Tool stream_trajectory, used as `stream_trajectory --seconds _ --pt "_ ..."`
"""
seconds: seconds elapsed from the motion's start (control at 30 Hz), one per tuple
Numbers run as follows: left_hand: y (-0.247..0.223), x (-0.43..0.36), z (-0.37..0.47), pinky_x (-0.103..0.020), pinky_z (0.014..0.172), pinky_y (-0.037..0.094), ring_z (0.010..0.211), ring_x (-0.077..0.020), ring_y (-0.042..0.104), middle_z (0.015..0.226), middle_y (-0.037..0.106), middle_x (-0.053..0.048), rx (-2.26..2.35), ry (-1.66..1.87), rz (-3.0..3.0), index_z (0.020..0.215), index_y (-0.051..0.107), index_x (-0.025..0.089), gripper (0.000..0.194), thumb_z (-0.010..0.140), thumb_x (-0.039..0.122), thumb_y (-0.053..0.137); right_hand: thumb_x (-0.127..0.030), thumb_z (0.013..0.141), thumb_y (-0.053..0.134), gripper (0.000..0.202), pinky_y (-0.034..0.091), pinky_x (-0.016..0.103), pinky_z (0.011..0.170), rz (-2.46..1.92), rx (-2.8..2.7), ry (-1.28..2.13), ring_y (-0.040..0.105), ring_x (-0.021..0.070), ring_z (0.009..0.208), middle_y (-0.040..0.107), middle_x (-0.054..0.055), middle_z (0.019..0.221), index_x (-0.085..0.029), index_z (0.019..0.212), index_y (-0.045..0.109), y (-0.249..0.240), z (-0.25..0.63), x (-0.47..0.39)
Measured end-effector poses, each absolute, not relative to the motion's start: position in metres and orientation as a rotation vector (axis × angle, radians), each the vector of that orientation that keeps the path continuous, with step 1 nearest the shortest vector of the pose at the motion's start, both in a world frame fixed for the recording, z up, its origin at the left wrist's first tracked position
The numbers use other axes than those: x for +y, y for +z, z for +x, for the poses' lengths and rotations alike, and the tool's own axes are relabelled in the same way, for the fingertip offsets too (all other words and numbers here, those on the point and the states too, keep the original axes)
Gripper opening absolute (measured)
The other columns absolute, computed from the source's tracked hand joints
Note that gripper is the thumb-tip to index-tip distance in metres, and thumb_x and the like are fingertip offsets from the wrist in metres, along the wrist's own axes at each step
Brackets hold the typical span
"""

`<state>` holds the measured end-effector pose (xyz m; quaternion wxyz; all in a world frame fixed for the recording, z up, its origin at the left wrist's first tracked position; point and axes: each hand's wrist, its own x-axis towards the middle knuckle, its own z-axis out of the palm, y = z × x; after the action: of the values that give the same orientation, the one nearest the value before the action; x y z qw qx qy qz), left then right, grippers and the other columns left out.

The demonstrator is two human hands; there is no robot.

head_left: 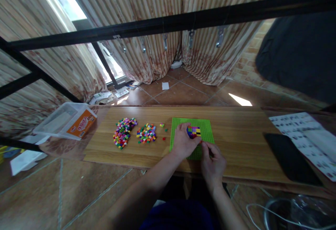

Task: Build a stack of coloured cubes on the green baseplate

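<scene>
A green studded baseplate (207, 128) lies on the wooden board, bearing a block of small multicoloured bricks (194, 131). My left hand (185, 141) rests over the plate's left part, its fingers curled around the left side of the coloured bricks and its thumb reaching to their lower edge. Close to that thumb, my right hand (213, 160) is pinched at the plate's lower right; a tiny red spot shows by the fingertips, too small to make out. To the left lie two piles of loose bricks, a larger one (123, 132) and a smaller one (146, 134).
A few single bricks, one of them red (164, 138), lie left of the plate. A clear plastic box (60, 118) with an orange label stands far left. On the right are a black tablet-like slab (291, 158) and printed sheets (301, 135). A black bar (157, 26) crosses above.
</scene>
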<state>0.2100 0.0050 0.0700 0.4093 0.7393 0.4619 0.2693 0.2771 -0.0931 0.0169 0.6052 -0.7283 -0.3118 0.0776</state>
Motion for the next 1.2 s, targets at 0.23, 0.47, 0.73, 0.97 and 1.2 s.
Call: stream_trajectory --seconds 0.23,0.47,0.73,0.97,1.2 --pt "0.065 0.006 0.210 -0.041 0.104 0.042 0.116 -0.0276 0.055 0.121 0.060 -0.014 1.178 0.664 1.848 0.117 0.057 0.014 0.054 0.067 0.025 0.076 -0.047 0.070 0.072 0.032 0.051 0.035 0.078 -1.546 -0.428 0.459 0.067 0.0208 0.078 0.075 0.006 0.081 -0.016 0.080 0.076 0.015 0.284 -0.086" --pt "0.061 0.007 0.210 -0.041 0.101 0.043 0.113 -0.0262 0.057 0.119 0.061 -0.011 1.174 0.689 1.809 0.116 0.059 0.017 0.055 0.065 0.025 0.079 -0.043 0.068 0.074 0.028 0.052 0.035 0.077 -1.524 -0.442 0.531 0.068 0.0206 0.077 0.075 0.006 0.081 -0.017 0.079 0.077 0.016 0.293 -0.085" --pt "0.061 0.006 0.211 -0.040 0.100 0.042 0.112 -0.0260 0.056 0.118 0.061 -0.011 1.168 0.688 1.775 0.116 0.059 0.016 0.058 0.063 0.025 0.080 -0.045 0.072 0.069 0.029 0.051 0.031 0.068 -1.564 -0.551 0.491 0.065 0.0181 0.069 0.073 0.005 0.075 -0.017 0.076 0.076 0.019 0.297 -0.086" --pt "0.056 0.006 0.213 -0.041 0.100 0.042 0.110 -0.0249 0.055 0.116 0.060 -0.008 1.159 0.706 1.769 0.113 0.059 0.019 0.054 0.063 0.023 0.080 -0.044 0.074 0.067 0.028 0.052 0.032 0.069 -1.601 -0.606 0.453 0.066 0.0188 0.071 0.074 0.006 0.077 -0.017 0.075 0.076 0.022 0.298 -0.087" --pt "0.056 0.007 0.213 -0.040 0.099 0.043 0.109 -0.0241 0.056 0.113 0.061 -0.008 1.148 0.708 1.746 0.112 0.060 0.018 0.054 0.062 0.020 0.079 -0.046 0.075 0.065 0.032 0.051 0.032 0.068 -1.629 -0.640 0.425 0.066 0.0197 0.070 0.074 0.007 0.076 -0.016 0.075 0.076 0.020 0.299 -0.086"
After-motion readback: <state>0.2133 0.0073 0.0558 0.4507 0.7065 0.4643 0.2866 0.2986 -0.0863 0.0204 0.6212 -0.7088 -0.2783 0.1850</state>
